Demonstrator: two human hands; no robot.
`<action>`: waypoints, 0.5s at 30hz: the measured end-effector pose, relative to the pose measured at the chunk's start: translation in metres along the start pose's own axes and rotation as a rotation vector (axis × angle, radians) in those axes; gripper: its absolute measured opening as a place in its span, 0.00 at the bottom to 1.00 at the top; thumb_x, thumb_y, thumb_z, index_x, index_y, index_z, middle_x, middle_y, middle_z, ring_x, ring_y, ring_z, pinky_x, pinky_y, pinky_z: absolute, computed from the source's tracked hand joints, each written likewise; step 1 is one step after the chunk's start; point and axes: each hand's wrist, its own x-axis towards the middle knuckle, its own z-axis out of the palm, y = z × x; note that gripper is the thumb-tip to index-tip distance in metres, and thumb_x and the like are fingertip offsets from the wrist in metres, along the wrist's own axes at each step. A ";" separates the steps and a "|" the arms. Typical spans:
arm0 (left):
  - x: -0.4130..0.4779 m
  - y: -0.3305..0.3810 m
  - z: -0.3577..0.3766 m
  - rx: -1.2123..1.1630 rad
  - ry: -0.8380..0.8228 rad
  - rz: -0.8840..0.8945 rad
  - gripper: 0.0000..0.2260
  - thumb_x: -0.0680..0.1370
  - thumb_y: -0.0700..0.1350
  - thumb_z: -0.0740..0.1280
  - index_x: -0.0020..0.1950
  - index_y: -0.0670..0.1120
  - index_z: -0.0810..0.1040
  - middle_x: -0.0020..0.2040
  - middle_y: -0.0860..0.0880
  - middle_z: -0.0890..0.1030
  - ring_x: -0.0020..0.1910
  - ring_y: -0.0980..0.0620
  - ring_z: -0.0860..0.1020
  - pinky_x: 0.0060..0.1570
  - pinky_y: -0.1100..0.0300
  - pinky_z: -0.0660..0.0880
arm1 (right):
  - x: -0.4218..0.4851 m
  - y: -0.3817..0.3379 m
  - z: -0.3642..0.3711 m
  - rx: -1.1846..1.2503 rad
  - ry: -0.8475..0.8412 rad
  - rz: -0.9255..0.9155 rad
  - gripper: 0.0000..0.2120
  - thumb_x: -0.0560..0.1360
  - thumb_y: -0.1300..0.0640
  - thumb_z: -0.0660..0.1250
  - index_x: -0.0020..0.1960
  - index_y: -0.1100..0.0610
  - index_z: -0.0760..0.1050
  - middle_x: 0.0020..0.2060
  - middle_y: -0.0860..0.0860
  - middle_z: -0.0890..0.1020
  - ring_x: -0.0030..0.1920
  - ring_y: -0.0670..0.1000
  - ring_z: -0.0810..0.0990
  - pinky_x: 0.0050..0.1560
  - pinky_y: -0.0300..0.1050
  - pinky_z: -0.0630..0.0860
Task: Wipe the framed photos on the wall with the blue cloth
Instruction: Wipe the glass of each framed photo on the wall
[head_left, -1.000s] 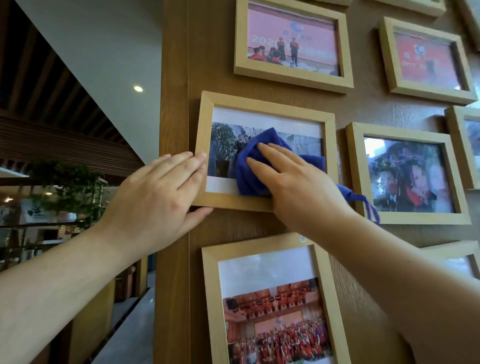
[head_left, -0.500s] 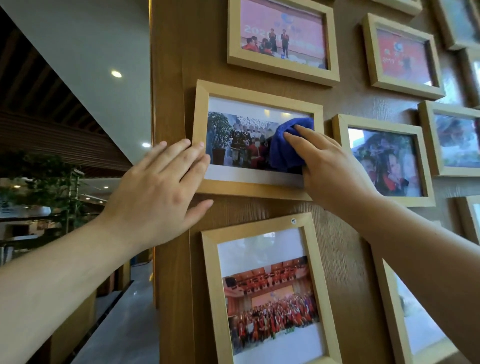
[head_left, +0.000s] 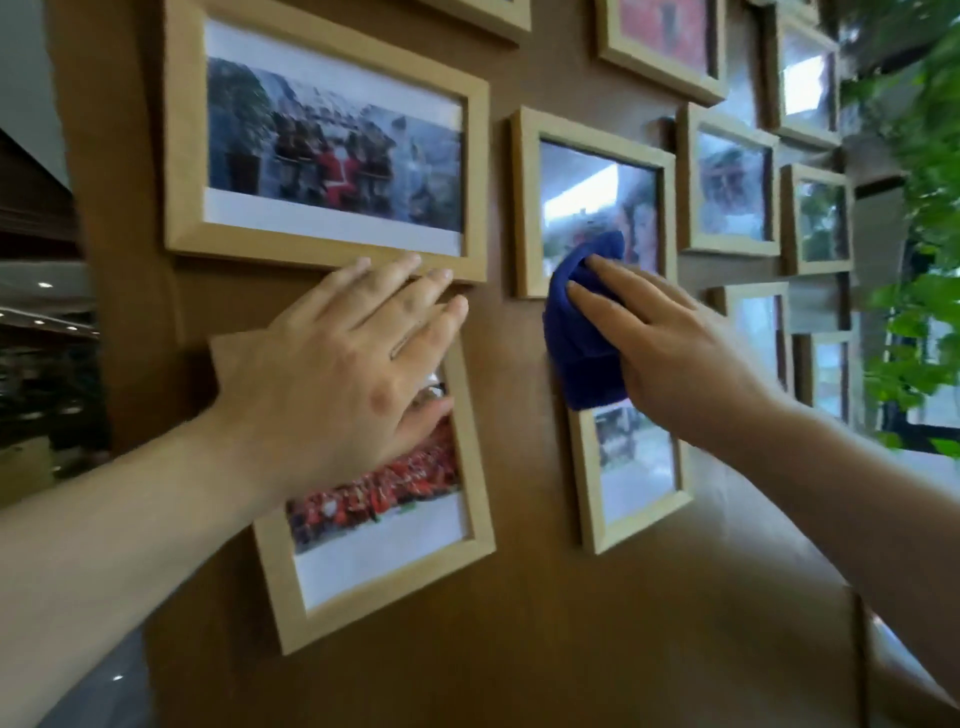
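Observation:
Several light wooden framed photos hang on a brown wooden wall (head_left: 519, 597). My right hand (head_left: 670, 343) holds the blue cloth (head_left: 579, 332) against the lower edge of a middle frame (head_left: 592, 182) that shows glare on its glass. My left hand (head_left: 337, 374) lies flat with fingers spread, just under the wide group-photo frame (head_left: 322, 140) at upper left. Its palm covers the top of the lower frame (head_left: 384, 525), which holds a crowd in red. Below the cloth hangs a smaller frame (head_left: 628, 467), partly hidden by my right wrist.
More frames (head_left: 732, 182) fill the wall to the right and above. Green trailing plant leaves (head_left: 914, 218) hang at the far right by a window. The wall's left edge (head_left: 78, 260) opens onto a dim hall with ceiling lights.
The view has swung right. My right hand has carried the cloth off the wide frame to the neighbouring frame on its right. My left hand slid right and down, below the wide frame.

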 end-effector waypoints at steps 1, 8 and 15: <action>0.004 0.013 0.003 -0.027 0.001 0.005 0.27 0.81 0.57 0.58 0.73 0.39 0.67 0.73 0.36 0.69 0.73 0.38 0.65 0.69 0.39 0.64 | -0.015 0.008 0.001 0.018 -0.021 0.011 0.30 0.70 0.63 0.67 0.71 0.60 0.65 0.70 0.62 0.68 0.69 0.64 0.68 0.57 0.66 0.75; 0.018 0.113 0.025 -0.205 -0.013 0.057 0.29 0.80 0.57 0.60 0.74 0.40 0.66 0.73 0.38 0.70 0.72 0.39 0.67 0.68 0.40 0.67 | -0.119 0.017 -0.007 0.327 -0.072 0.260 0.27 0.75 0.69 0.63 0.72 0.55 0.65 0.71 0.56 0.69 0.68 0.60 0.70 0.62 0.52 0.71; -0.009 0.168 0.031 -0.402 0.013 0.088 0.30 0.79 0.58 0.61 0.75 0.41 0.63 0.73 0.39 0.69 0.73 0.39 0.67 0.69 0.41 0.67 | -0.184 -0.024 -0.023 0.380 -0.198 0.369 0.26 0.73 0.57 0.53 0.71 0.53 0.66 0.70 0.53 0.71 0.66 0.52 0.72 0.61 0.44 0.70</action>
